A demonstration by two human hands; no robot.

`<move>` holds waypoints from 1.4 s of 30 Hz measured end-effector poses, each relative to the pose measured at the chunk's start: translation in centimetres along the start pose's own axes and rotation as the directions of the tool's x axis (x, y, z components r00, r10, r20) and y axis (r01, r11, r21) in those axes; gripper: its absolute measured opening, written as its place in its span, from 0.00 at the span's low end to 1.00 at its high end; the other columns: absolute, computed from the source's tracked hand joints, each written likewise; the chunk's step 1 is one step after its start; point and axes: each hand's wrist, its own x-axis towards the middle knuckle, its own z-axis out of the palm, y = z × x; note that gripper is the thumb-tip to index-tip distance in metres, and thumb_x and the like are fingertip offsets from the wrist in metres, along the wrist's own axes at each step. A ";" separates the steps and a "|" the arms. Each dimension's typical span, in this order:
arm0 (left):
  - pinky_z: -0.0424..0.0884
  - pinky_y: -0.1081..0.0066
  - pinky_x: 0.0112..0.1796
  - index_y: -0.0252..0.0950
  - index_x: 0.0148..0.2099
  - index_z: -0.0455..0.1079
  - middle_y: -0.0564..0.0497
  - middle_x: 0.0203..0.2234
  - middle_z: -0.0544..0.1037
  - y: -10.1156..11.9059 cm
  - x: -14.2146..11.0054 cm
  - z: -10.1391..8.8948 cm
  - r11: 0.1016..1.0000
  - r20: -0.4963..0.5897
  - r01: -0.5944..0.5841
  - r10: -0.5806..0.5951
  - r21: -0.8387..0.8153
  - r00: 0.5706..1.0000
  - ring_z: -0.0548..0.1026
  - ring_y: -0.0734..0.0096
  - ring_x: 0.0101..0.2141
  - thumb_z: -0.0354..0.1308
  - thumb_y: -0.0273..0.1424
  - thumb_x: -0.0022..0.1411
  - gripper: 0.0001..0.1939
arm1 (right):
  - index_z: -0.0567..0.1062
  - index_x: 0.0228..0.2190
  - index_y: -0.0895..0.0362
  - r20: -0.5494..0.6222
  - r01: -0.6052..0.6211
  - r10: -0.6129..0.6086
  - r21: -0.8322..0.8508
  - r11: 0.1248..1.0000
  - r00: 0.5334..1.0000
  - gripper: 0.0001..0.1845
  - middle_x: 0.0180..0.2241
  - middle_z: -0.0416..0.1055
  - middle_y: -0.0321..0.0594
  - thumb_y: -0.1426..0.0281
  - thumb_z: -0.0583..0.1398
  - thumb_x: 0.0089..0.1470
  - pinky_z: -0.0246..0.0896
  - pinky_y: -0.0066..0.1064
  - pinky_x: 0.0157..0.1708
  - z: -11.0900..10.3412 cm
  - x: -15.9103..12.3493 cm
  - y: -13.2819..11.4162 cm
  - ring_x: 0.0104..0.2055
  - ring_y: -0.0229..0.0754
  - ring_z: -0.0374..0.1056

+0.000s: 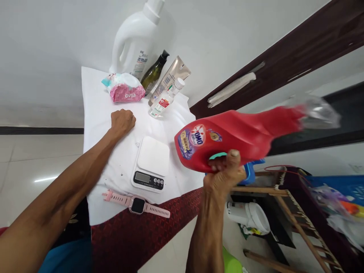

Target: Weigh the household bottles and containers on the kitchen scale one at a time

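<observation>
My right hand grips the handle of a red OMO detergent bottle, held tilted with its base over the right side of the table. A clear plastic cap, blurred, covers its far end. My left hand rests as a fist on the white cloth; whether it holds anything is hidden. A white kitchen scale lies between my hands, its plate bare. In front of the scale lies a pink smartwatch with its strap spread out.
Along the wall stand a white detergent bottle, a dark green pump bottle, a beige tube and a clear bottle. A pink wipes pack lies before them. To the right are a wooden frame and a white bucket.
</observation>
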 end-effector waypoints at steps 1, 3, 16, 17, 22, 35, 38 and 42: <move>0.66 0.55 0.43 0.26 0.45 0.81 0.27 0.43 0.82 0.0 0.0 0.1 1.000 -0.002 0.000 0.000 -0.001 1.000 0.80 0.38 0.47 0.44 0.32 0.71 0.24 | 0.60 0.17 0.50 0.029 0.001 -0.002 0.027 1.000 1.000 0.33 0.15 0.49 0.25 0.47 0.74 0.45 0.42 0.31 0.17 -0.4 -0.3 -1.1 0.18 0.33 0.43; 0.66 0.54 0.44 0.26 0.46 0.81 0.27 0.43 0.82 0.0 0.0 0.1 1.000 0.000 0.000 0.000 -0.005 1.000 0.80 0.37 0.48 0.44 0.32 0.71 0.24 | 0.59 0.16 0.50 0.087 -0.010 0.005 0.066 0.998 0.996 0.35 0.15 0.46 0.25 0.45 0.74 0.43 0.39 0.30 0.15 -0.9 -1.0 -2.9 0.17 0.32 0.40; 0.68 0.50 0.49 0.26 0.50 0.81 0.27 0.47 0.82 0.1 0.0 0.0 0.999 0.012 0.028 -0.027 -0.027 1.000 0.79 0.36 0.51 0.45 0.32 0.72 0.24 | 0.55 0.16 0.52 0.265 -0.176 0.145 0.097 0.980 0.953 0.38 0.15 0.46 0.23 0.44 0.74 0.43 0.50 0.24 0.15 1.2 -6.2 -1.8 0.16 0.29 0.45; 0.69 0.51 0.49 0.26 0.49 0.81 0.27 0.47 0.82 0.1 0.0 0.0 0.999 0.012 0.029 -0.028 -0.020 1.000 0.79 0.37 0.51 0.45 0.32 0.72 0.24 | 0.55 0.16 0.52 0.273 -0.182 0.148 0.102 0.978 0.951 0.38 0.15 0.46 0.23 0.45 0.74 0.43 0.50 0.24 0.15 1.4 -6.3 -1.7 0.16 0.28 0.44; 0.69 0.52 0.48 0.27 0.49 0.81 0.27 0.46 0.82 0.1 0.0 0.0 1.000 0.012 0.025 -0.025 -0.001 1.000 0.79 0.37 0.50 0.44 0.33 0.71 0.24 | 0.54 0.16 0.52 0.343 -0.155 0.100 0.135 0.979 0.934 0.38 0.15 0.46 0.23 0.48 0.74 0.44 0.48 0.24 0.15 1.5 -6.2 -1.2 0.16 0.29 0.44; 0.66 0.50 0.54 0.28 0.52 0.81 0.29 0.49 0.81 0.4 0.0 -0.1 0.999 0.019 0.046 -0.046 -0.028 0.999 0.76 0.38 0.54 0.45 0.35 0.71 0.25 | 0.79 0.34 0.53 0.091 -0.105 0.109 -0.051 0.993 0.990 0.32 0.33 0.77 0.38 0.36 0.59 0.56 0.70 0.35 0.36 -5.5 -3.4 -0.7 0.35 0.42 0.75; 0.66 0.49 0.54 0.28 0.54 0.81 0.28 0.50 0.81 0.3 0.0 -0.1 0.999 0.018 0.049 -0.049 -0.010 0.999 0.76 0.37 0.54 0.44 0.35 0.71 0.26 | 0.79 0.47 0.48 0.146 -0.145 0.149 -0.040 0.989 0.978 0.31 0.36 0.80 0.35 0.39 0.63 0.54 0.71 0.35 0.38 -5.3 -3.7 -1.1 0.37 0.43 0.77; 0.66 0.50 0.54 0.28 0.53 0.81 0.29 0.51 0.81 0.3 0.2 -0.1 0.999 0.012 0.046 -0.046 0.007 0.999 0.76 0.39 0.54 0.44 0.36 0.71 0.27 | 0.78 0.41 0.50 0.277 -0.122 0.118 0.000 0.992 0.954 0.28 0.36 0.78 0.35 0.39 0.64 0.54 0.72 0.36 0.40 -2.8 -5.0 -1.2 0.39 0.43 0.77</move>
